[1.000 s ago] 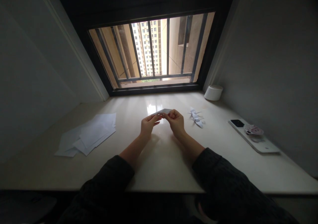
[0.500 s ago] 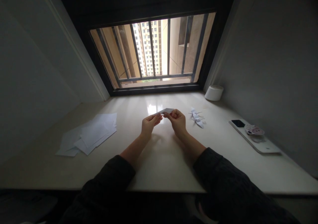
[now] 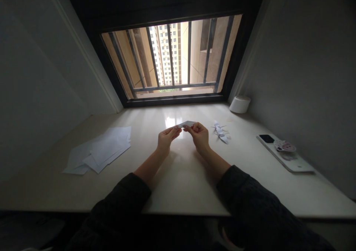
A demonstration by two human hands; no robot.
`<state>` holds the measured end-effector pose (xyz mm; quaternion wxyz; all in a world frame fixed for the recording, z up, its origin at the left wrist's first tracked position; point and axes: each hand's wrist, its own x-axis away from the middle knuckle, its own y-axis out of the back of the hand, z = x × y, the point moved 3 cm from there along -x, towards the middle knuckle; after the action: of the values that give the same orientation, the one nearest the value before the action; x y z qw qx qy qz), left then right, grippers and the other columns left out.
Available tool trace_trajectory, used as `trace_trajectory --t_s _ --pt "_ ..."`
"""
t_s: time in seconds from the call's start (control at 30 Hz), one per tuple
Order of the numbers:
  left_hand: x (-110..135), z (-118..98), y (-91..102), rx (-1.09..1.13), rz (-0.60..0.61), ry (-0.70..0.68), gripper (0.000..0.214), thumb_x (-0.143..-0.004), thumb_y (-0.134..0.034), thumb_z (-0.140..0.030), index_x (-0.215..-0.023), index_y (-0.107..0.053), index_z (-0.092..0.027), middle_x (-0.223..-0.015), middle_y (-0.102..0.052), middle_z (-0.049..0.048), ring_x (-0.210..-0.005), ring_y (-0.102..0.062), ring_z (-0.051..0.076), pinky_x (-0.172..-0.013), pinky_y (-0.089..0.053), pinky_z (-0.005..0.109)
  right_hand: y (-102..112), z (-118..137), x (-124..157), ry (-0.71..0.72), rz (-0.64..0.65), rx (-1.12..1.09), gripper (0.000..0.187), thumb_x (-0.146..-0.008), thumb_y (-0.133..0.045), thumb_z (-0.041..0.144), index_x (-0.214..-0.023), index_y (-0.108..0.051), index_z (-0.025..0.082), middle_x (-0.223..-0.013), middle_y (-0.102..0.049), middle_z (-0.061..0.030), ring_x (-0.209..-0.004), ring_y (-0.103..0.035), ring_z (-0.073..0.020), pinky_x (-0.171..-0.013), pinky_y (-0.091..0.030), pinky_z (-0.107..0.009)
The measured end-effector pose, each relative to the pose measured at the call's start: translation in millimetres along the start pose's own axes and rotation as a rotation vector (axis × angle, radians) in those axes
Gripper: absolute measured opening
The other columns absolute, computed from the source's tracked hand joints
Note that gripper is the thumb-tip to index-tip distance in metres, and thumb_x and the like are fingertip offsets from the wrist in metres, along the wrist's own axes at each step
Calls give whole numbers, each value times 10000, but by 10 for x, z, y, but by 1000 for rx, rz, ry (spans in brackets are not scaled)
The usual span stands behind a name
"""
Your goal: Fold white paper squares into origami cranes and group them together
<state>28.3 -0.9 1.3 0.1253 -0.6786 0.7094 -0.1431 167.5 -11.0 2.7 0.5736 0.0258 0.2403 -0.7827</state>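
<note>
A small folded piece of paper (image 3: 187, 124) is held up above the white sill, pinched from both sides. My left hand (image 3: 167, 138) grips its left end between thumb and fingers. On the other end, my right hand (image 3: 199, 135) is closed with the thumb pressed near the paper's middle. Much of the paper is hidden behind my fingers. To the right of my right hand lie folded paper cranes (image 3: 221, 132), close together on the surface.
Loose white paper sheets (image 3: 108, 147) lie in an overlapping pile at the left. On the right rests a white phone (image 3: 299, 164) with a round grip on its back. A white cylindrical object (image 3: 240, 104) stands in the far right corner below the barred window (image 3: 178, 58).
Both hands keep hold of the folded paper in nearly the same place. My left hand has shifted very slightly to the left; the other things have stayed put.
</note>
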Motion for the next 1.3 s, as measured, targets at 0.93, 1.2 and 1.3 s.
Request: trace_trajectory --t_s 0.93,1.2,1.3 --pt "22 -11 4 -449 112 -55 378 -670 -681 -524 -790 -729 -169 -813 -723 110 -776 -674 230 -593 -427 265 48 18 -53 109 77 324 306 -701 -688 402 -765 -437 238 -723 -665 10 -645 -650 -175 -651 -475 -302" --pt "43 -2 0 -458 84 -79 380 -671 -675 -536 -764 -725 -171 -763 -724 100 -727 -674 218 -559 -398 252 -9 -122 -52 -176 131 87 443 -574 -764 453 -908 -637 192 -770 -700 -32 -685 -629 -171 -609 -472 -284" --pt "55 -10 -11 -491 103 -113 377 -664 -678 -536 -758 -727 -174 -704 -718 90 -679 -671 211 -575 -424 267 -12 -138 -36 -238 174 107 340 -587 -748 470 -760 -714 180 -728 -707 -41 -673 -614 -171 -614 -464 -295"
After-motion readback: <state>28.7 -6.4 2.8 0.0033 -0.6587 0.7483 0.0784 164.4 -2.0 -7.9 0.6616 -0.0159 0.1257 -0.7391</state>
